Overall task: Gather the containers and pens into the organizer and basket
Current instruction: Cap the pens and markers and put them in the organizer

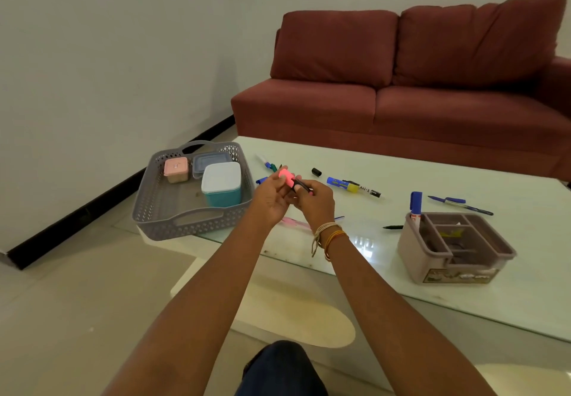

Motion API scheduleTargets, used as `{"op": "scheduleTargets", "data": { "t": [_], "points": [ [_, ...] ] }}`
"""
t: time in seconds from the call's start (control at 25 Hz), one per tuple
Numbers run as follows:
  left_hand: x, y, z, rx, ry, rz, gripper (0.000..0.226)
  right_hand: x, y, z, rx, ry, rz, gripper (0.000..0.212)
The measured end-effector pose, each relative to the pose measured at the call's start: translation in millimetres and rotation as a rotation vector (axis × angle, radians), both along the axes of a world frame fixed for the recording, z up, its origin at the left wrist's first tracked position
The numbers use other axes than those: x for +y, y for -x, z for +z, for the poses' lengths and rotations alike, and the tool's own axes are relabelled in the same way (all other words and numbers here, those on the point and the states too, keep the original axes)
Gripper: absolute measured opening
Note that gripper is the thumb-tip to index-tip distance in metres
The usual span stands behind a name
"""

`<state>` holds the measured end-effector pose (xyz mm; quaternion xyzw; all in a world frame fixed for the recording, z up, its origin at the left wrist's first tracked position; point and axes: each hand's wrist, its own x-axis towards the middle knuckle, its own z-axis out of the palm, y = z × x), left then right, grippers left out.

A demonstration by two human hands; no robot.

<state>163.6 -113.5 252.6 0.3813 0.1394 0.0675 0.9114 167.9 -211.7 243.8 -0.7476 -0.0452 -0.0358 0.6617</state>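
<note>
My left hand [272, 194] pinches a bright pink cap [285, 176]. My right hand [315, 202] grips the dark highlighter body [301, 186], its tip pointing at the cap; both are held above the glass table [355, 272]. On the left stands the grey basket [154, 210] with a pink-lidded container [176, 170], a blue-grey flat container [211, 160] and a white-lidded teal container [221, 184]. At the right, the beige organizer [414, 259] holds one blue marker [415, 210]. Loose pens lie between: a blue-yellow marker [349, 185], a blue pen [457, 204], a black pen [393, 227].
A black cap [316, 172] and a green-tipped marker [265, 162] lie on the table beyond my hands. A pink pen [295, 222] lies under my wrists. A dark red sofa [417, 86] stands behind the table. My knee [278, 368] is at the bottom.
</note>
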Motion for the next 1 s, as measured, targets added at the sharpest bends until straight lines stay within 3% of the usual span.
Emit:
{"op": "scheduleTargets", "data": {
  "t": [0.28, 0.48, 0.6, 0.76, 0.88, 1.0],
  "points": [
    [-7, 11, -1, 0.062, -0.121, 0.093, 0.012, -7, 33, 0, -0.28, 0.267, -0.025, 0.032],
    [-21, 15, 1, 0.151, -0.193, 0.126, 0.01, -5, 50, -3, -0.445, 0.451, -0.158, 0.033],
    [-24, 19, 3, 0.154, -0.201, 0.051, 0.009, -14, 46, -5, -0.39, 0.487, -0.109, 0.03],
    [-40, 24, 7, 0.052, -0.431, -0.017, 0.021, -39, 30, -3, -0.192, 0.472, 0.018, 0.023],
    [-64, 26, 10, -0.059, -0.584, -0.019, 0.026, -65, 27, 8, -0.18, 0.333, 0.025, 0.018],
    [-88, 28, 15, -0.044, -0.596, -0.121, 0.038, -105, 25, 22, -0.24, 0.311, 0.007, 0.016]
  ]
}}
